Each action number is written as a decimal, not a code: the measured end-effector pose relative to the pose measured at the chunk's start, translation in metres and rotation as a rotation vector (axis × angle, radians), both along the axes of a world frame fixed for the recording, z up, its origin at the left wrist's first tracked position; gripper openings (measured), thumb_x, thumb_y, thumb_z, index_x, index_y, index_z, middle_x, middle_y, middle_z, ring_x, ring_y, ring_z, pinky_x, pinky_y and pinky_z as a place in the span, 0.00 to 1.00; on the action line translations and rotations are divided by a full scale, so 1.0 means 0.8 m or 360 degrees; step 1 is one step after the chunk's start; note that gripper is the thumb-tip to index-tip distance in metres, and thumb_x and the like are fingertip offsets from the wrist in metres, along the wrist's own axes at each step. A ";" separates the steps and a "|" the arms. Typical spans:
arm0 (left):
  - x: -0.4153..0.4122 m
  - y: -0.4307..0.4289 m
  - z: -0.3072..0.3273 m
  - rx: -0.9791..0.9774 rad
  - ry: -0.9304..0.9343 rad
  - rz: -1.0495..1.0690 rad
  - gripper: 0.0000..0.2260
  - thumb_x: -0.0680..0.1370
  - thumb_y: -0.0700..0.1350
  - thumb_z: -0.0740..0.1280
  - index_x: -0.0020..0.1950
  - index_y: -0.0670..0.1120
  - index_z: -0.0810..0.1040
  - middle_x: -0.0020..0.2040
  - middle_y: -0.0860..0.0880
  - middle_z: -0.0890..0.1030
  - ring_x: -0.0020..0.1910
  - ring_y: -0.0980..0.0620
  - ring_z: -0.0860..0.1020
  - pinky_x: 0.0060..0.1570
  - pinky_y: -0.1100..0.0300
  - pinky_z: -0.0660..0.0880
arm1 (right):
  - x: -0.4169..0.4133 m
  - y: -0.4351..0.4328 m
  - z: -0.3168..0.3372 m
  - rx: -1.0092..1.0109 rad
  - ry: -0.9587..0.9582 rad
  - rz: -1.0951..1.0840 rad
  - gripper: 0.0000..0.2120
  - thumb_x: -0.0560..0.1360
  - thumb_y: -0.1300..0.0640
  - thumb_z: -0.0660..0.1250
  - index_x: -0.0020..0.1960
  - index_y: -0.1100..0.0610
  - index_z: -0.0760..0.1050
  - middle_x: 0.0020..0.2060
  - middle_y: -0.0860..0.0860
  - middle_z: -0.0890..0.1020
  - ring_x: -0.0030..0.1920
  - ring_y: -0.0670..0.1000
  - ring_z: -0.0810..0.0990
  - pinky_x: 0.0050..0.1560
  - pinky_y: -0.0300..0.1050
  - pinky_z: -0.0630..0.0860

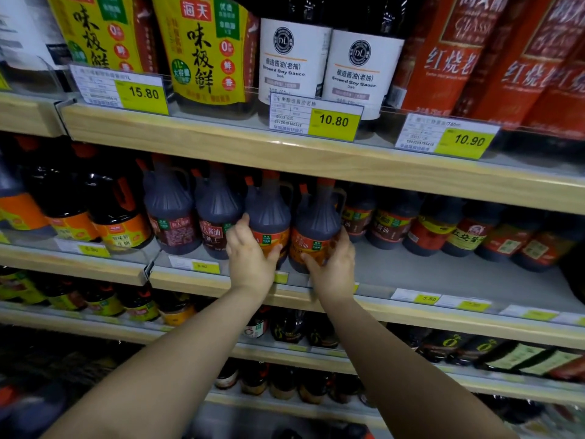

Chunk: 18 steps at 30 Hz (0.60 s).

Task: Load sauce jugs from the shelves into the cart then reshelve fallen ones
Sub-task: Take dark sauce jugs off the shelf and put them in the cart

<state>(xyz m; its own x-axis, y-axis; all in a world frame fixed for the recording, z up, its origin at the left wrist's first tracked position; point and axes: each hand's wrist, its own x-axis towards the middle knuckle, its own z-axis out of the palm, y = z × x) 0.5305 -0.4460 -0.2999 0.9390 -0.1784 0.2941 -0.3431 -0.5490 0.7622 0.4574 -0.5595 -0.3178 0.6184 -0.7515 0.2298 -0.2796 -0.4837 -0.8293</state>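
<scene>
Two dark sauce jugs with orange labels and red caps stand side by side at the front of the middle shelf (443, 277). My left hand (250, 255) grips the left jug (269, 210) around its lower body, thumb across the label. My right hand (332, 267) grips the right jug (318, 217) the same way, fingers wrapped behind its right side. Both jugs stand upright on the shelf. No cart is in view.
Two more jugs with red labels (171, 213) stand just left of the held pair, touching. Smaller dark bottles (389, 223) fill the shelf to the right. The upper shelf edge (221, 144) with price tags hangs close above the jug caps. Lower shelves hold more bottles.
</scene>
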 end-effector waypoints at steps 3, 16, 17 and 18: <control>0.002 -0.003 0.000 -0.0031 0.0013 -0.0008 0.36 0.71 0.44 0.74 0.73 0.40 0.59 0.68 0.38 0.64 0.68 0.39 0.65 0.63 0.49 0.66 | 0.002 -0.003 0.000 -0.0012 0.0011 0.0005 0.42 0.69 0.58 0.75 0.75 0.60 0.54 0.68 0.60 0.66 0.69 0.59 0.67 0.68 0.53 0.67; -0.045 0.182 -0.001 0.0539 0.0379 -0.0069 0.36 0.71 0.52 0.72 0.73 0.45 0.58 0.70 0.43 0.63 0.68 0.42 0.65 0.63 0.50 0.69 | -0.035 0.112 0.017 -0.0214 0.0259 0.0237 0.45 0.71 0.48 0.72 0.77 0.59 0.49 0.75 0.57 0.59 0.75 0.56 0.56 0.72 0.49 0.58; -0.056 0.213 -0.005 0.0628 0.0449 -0.0043 0.37 0.71 0.54 0.72 0.74 0.45 0.57 0.71 0.44 0.62 0.69 0.42 0.64 0.64 0.51 0.68 | -0.039 0.136 0.014 -0.0222 0.0322 0.0314 0.44 0.72 0.47 0.71 0.77 0.57 0.49 0.76 0.55 0.57 0.76 0.55 0.54 0.72 0.49 0.57; -0.068 0.245 -0.011 0.0679 0.0518 -0.0010 0.37 0.71 0.55 0.71 0.74 0.45 0.58 0.71 0.44 0.62 0.70 0.43 0.64 0.65 0.51 0.67 | -0.044 0.161 0.009 -0.0223 0.0381 0.0395 0.44 0.72 0.45 0.70 0.77 0.56 0.49 0.77 0.54 0.55 0.76 0.55 0.53 0.72 0.49 0.57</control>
